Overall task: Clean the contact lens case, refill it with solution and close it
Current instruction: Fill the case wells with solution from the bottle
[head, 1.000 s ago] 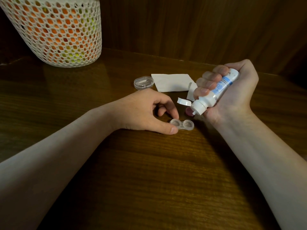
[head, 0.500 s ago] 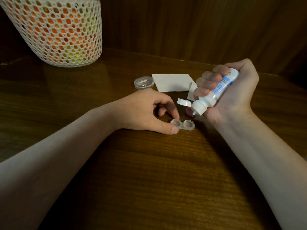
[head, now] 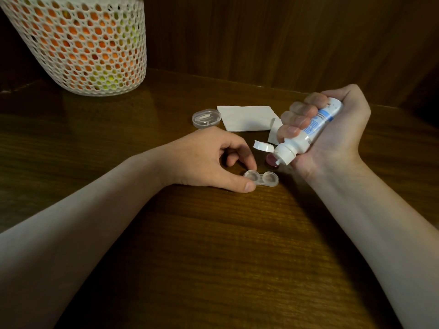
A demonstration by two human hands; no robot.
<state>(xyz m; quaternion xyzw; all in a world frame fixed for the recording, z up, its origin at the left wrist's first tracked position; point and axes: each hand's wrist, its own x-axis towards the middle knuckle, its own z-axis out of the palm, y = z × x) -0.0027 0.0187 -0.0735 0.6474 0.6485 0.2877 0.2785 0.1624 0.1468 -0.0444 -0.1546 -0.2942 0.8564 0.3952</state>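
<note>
The left hand (head: 209,160) rests on the bench (head: 213,245), thumb and forefinger pinching the left end of the lens case (head: 261,178). The right hand (head: 332,129) grips the solution bottle (head: 308,131), tilted nozzle-down just above and right of the case, its flip cap (head: 263,146) hanging open. The case is clear, both wells uncovered. The bottle's blue label is unreadable. Beyond the hands lie a maroon cap (head: 270,160), a tissue (head: 247,118) and a clear lid (head: 206,118).
</note>
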